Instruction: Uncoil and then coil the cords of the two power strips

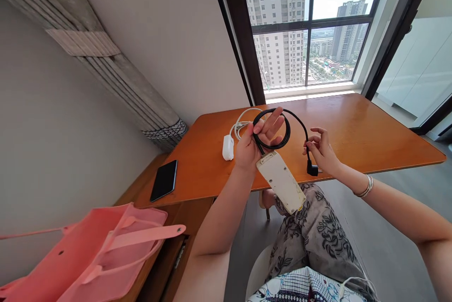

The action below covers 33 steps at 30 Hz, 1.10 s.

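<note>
- Below and beyond both grips spreads the desk (381, 137), an orange-brown wooden top with rounded corners.
- Straight ahead of the right grip (322, 147), past the far edge of the desk, a dark-framed window (310, 24) shows tower blocks.
- Farther out to the left of the left grip (265, 133), a gathered grey curtain (127, 83) hangs against pale walls.
- Grey floor (399, 203) lies below the right grip, beyond the near edge of the desk.
- Well to the left of the left grip and nearer the body, an open pink bag (137, 269) stands on a wooden surface; its strap (148, 237) points toward the left arm. The contents at the bottom cannot be made out.
- Between that bag and the left grip, a dark-screened phone (164, 181) lies flat on the desk.
- Just left of the left grip, a white adapter (228, 147) sits on the desk, its white cable (243, 116) coiled partly behind the fingers.
- The left grip is closed around loops of black cord (289, 128); directly below it the off-white casing (280, 182) hangs tilted over the near desk edge, above the lap.
- The right grip pinches the same cord, with the black plug (312, 168) just under the fingertips.
</note>
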Motion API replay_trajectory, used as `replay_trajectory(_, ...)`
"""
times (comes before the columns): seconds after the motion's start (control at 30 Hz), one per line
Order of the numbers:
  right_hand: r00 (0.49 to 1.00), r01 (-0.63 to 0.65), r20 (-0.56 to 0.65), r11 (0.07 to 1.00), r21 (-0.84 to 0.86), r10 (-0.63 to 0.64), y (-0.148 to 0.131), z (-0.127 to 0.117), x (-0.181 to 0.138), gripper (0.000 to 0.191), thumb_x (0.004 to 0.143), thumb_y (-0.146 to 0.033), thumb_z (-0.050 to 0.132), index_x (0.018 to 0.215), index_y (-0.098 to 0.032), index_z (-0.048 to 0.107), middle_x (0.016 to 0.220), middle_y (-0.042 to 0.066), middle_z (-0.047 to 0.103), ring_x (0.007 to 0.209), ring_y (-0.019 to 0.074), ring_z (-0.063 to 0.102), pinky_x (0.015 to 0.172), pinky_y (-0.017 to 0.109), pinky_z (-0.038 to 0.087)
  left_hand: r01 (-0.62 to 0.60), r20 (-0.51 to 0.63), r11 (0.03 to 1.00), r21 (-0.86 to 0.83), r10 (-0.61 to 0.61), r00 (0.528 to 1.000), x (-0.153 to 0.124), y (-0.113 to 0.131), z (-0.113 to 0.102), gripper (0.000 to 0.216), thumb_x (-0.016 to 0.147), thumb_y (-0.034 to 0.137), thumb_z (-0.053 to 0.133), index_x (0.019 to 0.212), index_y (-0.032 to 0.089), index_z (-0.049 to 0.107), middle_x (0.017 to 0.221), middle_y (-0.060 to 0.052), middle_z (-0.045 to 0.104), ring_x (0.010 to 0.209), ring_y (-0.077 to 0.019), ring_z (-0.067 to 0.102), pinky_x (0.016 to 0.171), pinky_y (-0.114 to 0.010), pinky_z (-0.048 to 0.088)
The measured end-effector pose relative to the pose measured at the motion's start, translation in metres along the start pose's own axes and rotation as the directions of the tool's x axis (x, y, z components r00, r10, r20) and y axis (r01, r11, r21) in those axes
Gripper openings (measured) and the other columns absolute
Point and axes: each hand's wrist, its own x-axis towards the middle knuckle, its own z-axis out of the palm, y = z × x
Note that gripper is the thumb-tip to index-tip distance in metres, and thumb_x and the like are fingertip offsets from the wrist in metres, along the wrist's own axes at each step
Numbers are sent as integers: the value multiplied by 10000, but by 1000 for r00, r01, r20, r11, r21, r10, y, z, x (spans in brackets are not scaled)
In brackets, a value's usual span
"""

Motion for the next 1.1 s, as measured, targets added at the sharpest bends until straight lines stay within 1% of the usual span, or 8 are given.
replay_trajectory(0.13, 995, 78, 83, 944, -321, -54, -10, 0, -6, 369, 994, -273, 358, 1351, -199, 412, 954, 56, 630, 763, 174, 660, 723, 339, 538, -71, 20, 996, 50, 70, 997, 0, -7, 1, 455, 948, 548, 539, 691, 199, 398, 1341, -103, 648, 1274, -282, 605, 740, -326, 600)
replay_trajectory(0.3, 935, 260, 354, 602, -755, 39, -53, -7, 0, 490, 978, -213, 421, 1463, -167, 467, 1092, 119, 667, 856, 214, 671, 677, 301, 486, -107, 65, 993, 58, 103, 993, 4, -15, 1, 393, 900, 540, 626, 750, 191, 530, 1402, -110, 613, 1358, -312, 537, 857, -364, 592)
replay_trajectory(0.4, 887, 377, 451, 406, -832, 101, -82, -9, 3, 497, 986, -170, 407, 1476, -174, 490, 1060, 117, 675, 790, 188, 660, 588, 271, 416, -148, 90, 986, 77, 140, 986, 4, -17, 2, 341, 864, 500, 694, 785, 194, 567, 1419, -100, 601, 1373, -308, 524, 896, -354, 582)
replay_trajectory(0.53, 864, 470, 500, 269, -840, 53, -116, -8, 0, 503, 939, -88, 436, 1424, -165, 546, 991, 119, 680, 757, 173, 633, 524, 278, 348, -248, 134, 950, 188, 225, 965, -4, -21, 6, 284, 798, 432, 782, 836, 220, 597, 1421, -78, 598, 1426, -299, 463, 968, -359, 556)
replay_trajectory(0.77, 913, 363, 403, 310, -879, 72, -127, 1, -13, 574, 918, -61, 440, 1480, -179, 457, 1026, 117, 696, 723, 172, 660, 519, 274, 389, -428, 151, 862, 272, 401, 903, -11, -28, 6, 396, 749, 579, 783, 885, 251, 607, 1446, -76, 557, 1496, -289, 346, 1129, -415, 429)
replay_trajectory(0.93, 924, 316, 376, 416, -853, 69, -99, -5, -12, 395, 959, -96, 428, 1329, -139, 557, 1058, 126, 716, 962, 226, 681, 804, 315, 506, -480, 94, 814, 325, 478, 873, -11, -32, 1, 501, 703, 674, 766, 945, 271, 591, 1487, -76, 513, 1463, -306, 390, 1129, -454, 411)
replay_trajectory(1.03, 926, 305, 368, 406, -862, 87, -89, -10, -10, 375, 969, -88, 398, 1278, -172, 593, 1008, 100, 715, 931, 225, 661, 928, 383, 474, -456, 87, 824, 338, 455, 886, -7, -33, -4, 555, 698, 692, 755, 1043, 291, 587, 1504, -80, 500, 1441, -294, 417, 1112, -432, 424)
replay_trajectory(1.1, 925, 326, 375, 372, -869, 66, -89, -13, -10, 416, 953, -68, 407, 1307, -188, 589, 1016, 107, 698, 915, 225, 637, 863, 359, 475, -425, 96, 837, 345, 419, 903, -3, -32, -7, 573, 707, 656, 768, 1110, 293, 582, 1503, -92, 500, 1441, -287, 413, 1104, -409, 426)
